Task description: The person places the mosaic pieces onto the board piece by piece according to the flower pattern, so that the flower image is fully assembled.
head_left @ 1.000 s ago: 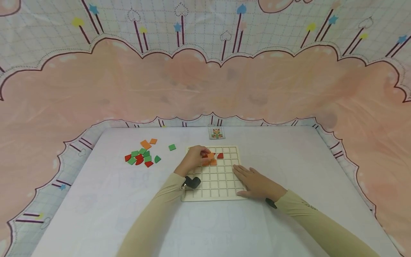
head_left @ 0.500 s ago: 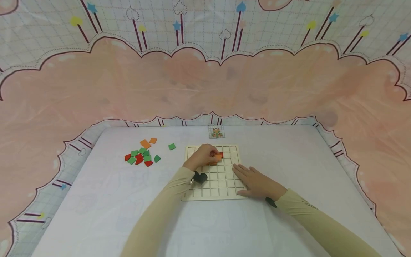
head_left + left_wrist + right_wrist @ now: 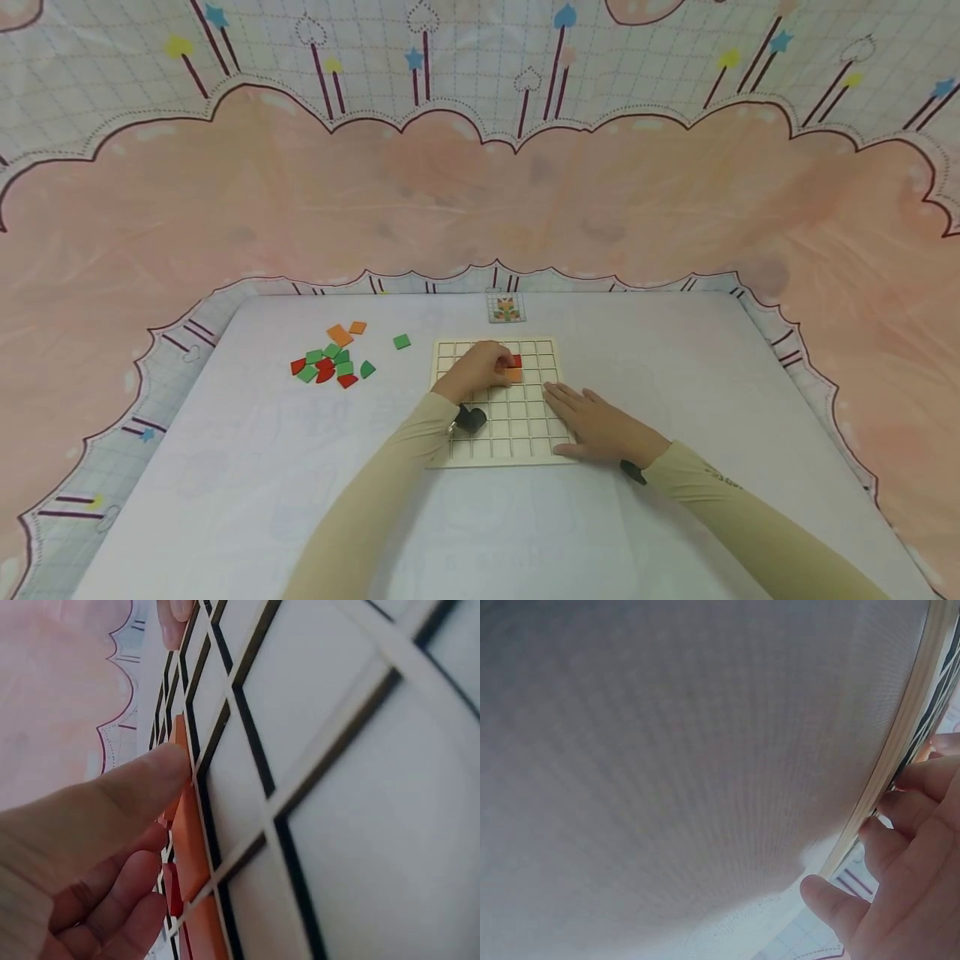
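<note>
A pale wooden grid board [image 3: 510, 460] lies in the middle of the table. Over its upper part my left hand [image 3: 480, 369] holds an orange square tile [image 3: 514, 377] at a cell, just below a red piece [image 3: 516, 361]. In the left wrist view the thumb lies on this tilted tile, and more orange tiles [image 3: 193, 840] and a red piece [image 3: 173, 889] sit in neighbouring cells. The left hand covers part of them in the head view. My right hand [image 3: 603, 427] rests on the board's right edge, fingers extended; the right wrist view shows its fingertips along the wooden edge.
Left of the board lies a loose group of green tiles [image 3: 344, 368], red pieces [image 3: 326, 377] and orange tiles [image 3: 340, 336]. One green tile [image 3: 402, 342] lies apart, nearer the board. A small pattern card [image 3: 506, 309] is behind the board.
The left hand has moved right across the board with the orange tile and lowered it to the cell below the red piece. The right hand stays put.
</note>
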`<state>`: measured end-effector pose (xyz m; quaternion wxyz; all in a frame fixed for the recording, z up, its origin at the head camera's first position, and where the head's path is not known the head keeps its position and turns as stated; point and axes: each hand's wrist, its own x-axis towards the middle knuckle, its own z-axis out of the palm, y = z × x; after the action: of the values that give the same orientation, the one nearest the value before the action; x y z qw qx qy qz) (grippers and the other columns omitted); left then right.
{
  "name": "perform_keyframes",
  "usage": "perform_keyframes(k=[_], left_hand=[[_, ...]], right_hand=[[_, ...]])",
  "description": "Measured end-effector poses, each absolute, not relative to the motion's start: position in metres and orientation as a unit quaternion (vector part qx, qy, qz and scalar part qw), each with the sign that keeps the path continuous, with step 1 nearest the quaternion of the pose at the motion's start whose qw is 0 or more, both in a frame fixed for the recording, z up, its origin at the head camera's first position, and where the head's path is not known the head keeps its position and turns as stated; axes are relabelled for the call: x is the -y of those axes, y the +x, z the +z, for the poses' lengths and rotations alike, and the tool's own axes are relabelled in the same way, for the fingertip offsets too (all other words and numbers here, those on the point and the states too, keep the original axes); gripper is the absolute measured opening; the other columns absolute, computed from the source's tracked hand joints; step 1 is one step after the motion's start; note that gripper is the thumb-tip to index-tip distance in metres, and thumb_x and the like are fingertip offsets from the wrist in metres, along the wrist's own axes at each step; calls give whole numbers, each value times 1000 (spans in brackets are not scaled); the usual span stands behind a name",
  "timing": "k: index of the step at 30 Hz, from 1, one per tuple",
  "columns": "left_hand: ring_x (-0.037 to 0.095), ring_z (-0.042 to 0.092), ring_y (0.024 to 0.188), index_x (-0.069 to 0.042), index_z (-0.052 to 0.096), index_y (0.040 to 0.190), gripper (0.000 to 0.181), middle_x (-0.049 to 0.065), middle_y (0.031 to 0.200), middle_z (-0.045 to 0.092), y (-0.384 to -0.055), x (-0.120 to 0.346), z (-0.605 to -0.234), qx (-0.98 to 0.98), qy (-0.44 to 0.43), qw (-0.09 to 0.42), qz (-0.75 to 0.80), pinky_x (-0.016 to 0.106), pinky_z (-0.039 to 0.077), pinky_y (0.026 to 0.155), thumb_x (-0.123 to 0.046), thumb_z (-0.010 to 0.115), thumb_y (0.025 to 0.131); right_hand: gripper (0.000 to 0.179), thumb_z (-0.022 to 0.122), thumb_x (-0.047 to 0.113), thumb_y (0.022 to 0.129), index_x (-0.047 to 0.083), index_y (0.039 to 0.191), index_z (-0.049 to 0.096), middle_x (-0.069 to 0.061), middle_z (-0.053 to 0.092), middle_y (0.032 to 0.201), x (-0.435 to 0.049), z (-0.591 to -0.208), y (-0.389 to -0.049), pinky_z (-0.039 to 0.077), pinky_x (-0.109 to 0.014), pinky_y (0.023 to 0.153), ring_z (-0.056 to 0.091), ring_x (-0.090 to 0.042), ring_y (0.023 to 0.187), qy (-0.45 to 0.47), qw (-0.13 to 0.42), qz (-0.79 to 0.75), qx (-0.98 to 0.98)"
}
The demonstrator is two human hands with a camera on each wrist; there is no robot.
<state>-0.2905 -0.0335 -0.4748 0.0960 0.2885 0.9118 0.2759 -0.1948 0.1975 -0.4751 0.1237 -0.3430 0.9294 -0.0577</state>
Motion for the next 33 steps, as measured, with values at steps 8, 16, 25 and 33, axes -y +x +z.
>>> perform_keyframes(k=[8, 16, 25, 33], left_hand=[[16, 60, 80, -3, 70, 93, 17, 8, 89, 68, -287, 37, -476, -910, 265, 88, 308, 27, 50, 75, -10, 75, 78], [12, 56, 74, -3, 70, 91, 15, 7, 84, 67, -285, 36, -479, -904, 253, 84, 334, 23, 48, 68, -9, 75, 78], [13, 56, 74, -4, 70, 92, 18, 6, 84, 67, -288, 38, -480, -898, 252, 94, 348, 24, 48, 69, -10, 77, 76], [14, 58, 83, -6, 71, 103, 26, 7, 94, 67, -293, 52, -480, -879, 245, 105, 395, 28, 51, 81, -15, 75, 79]], right_hand=[[86, 54, 53, 89, 4, 150, 17, -13, 19, 157, -199, -479, -197, 24, -55, 112, 21, -29, 144, -341, 121, -57, -930], [87, 54, 53, 89, 5, 150, 17, -12, 19, 157, -197, -479, -197, 24, -54, 113, 21, -29, 144, -338, 127, -56, -931], [86, 54, 53, 89, 4, 150, 19, -14, 21, 156, -197, -477, -196, 25, -55, 112, 23, -30, 144, -339, 121, -54, -931], [86, 54, 53, 89, 4, 150, 17, -13, 20, 157, -197, -479, -196, 25, -55, 112, 21, -29, 144, -337, 126, -46, -932]])
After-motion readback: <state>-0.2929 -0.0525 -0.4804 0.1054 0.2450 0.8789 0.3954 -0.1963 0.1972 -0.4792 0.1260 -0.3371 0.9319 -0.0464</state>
